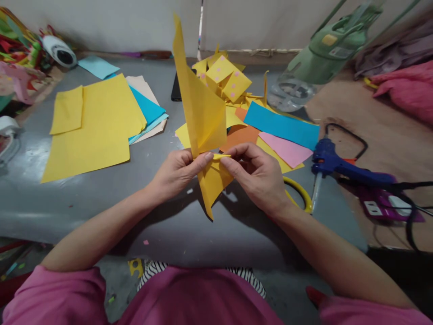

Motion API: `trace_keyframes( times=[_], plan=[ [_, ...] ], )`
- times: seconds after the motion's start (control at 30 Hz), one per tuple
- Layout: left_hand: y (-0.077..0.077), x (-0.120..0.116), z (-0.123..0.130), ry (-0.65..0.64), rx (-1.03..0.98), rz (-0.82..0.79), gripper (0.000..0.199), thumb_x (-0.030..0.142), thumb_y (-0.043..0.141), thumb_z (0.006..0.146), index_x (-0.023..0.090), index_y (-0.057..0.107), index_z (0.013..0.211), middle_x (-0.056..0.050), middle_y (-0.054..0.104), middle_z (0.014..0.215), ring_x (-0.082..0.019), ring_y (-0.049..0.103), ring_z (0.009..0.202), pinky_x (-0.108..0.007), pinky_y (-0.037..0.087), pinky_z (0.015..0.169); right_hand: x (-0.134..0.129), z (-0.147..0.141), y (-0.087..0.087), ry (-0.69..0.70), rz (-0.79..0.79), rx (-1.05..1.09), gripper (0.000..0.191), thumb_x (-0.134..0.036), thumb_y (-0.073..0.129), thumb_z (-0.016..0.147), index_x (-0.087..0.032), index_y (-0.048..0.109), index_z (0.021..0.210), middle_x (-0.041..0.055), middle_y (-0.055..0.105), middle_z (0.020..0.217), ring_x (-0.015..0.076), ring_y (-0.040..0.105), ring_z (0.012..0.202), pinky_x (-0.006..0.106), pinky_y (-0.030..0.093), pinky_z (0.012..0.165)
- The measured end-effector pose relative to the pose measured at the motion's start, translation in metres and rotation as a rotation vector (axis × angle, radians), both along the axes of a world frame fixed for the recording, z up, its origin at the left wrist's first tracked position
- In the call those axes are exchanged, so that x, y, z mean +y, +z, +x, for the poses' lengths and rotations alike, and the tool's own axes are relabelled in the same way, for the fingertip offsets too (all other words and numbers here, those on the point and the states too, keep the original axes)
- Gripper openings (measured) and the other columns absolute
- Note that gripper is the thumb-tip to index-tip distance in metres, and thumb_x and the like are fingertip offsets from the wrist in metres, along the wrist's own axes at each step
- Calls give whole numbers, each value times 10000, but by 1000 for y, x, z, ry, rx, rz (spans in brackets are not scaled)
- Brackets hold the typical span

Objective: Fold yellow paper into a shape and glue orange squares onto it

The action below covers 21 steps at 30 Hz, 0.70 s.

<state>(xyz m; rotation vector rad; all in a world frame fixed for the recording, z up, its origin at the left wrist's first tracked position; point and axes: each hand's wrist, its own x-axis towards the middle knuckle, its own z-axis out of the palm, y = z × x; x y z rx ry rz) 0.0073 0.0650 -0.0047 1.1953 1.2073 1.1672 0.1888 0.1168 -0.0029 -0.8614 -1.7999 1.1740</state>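
Observation:
Both my hands hold a folded sheet of yellow paper [206, 113] above the grey table. Its tall creased part stands up past my hands, and a pointed end hangs below them. My left hand [177, 171] pinches the left edge with the thumb on top. With thumb and fingertips, my right hand [259, 174] grips a small folded flap at the middle of the paper. The fingers behind the sheet are partly hidden. Just right of my right hand lies the yellow handle of what look like scissors [302, 192], partly covered by my wrist.
Yellow sheets [98, 131] lie at left over blue and white ones. Behind my hands are a dotted yellow paper piece [228, 76], a blue strip [282, 124] and a pink piece [287, 149]. A blue glue gun [324, 155] and a green-topped bottle [324, 54] stand at right.

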Motion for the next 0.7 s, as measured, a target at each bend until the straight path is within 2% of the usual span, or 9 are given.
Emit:
trace_keyframes(
  times=[0.23, 0.5, 0.7],
  plan=[
    [-7, -1, 4, 20, -178, -28, 425, 570, 704, 846, 170, 786, 965, -56, 778, 909, -158, 699, 806, -242, 564, 744, -2, -1, 6, 20, -115, 80, 128, -302, 718, 863, -219, 630, 822, -49, 605, 739, 72, 497, 586, 227, 409, 530],
    [-1, -1, 3, 90, -68, 4, 423, 574, 783, 759, 155, 776, 816, -47, 763, 799, -137, 661, 683, -226, 534, 616, -1, -3, 1, 71, -31, 74, 98, -275, 700, 873, -215, 646, 819, -36, 638, 767, 96, 571, 686, 225, 446, 575],
    [0, 0, 1, 117, -32, 4, 359, 514, 809, 749, 162, 769, 806, -44, 769, 796, -144, 674, 694, -233, 540, 623, -1, -3, 2, 68, -44, 2, 142, -340, 708, 859, -208, 658, 841, -11, 661, 792, 110, 572, 650, 250, 465, 564]
  ],
)
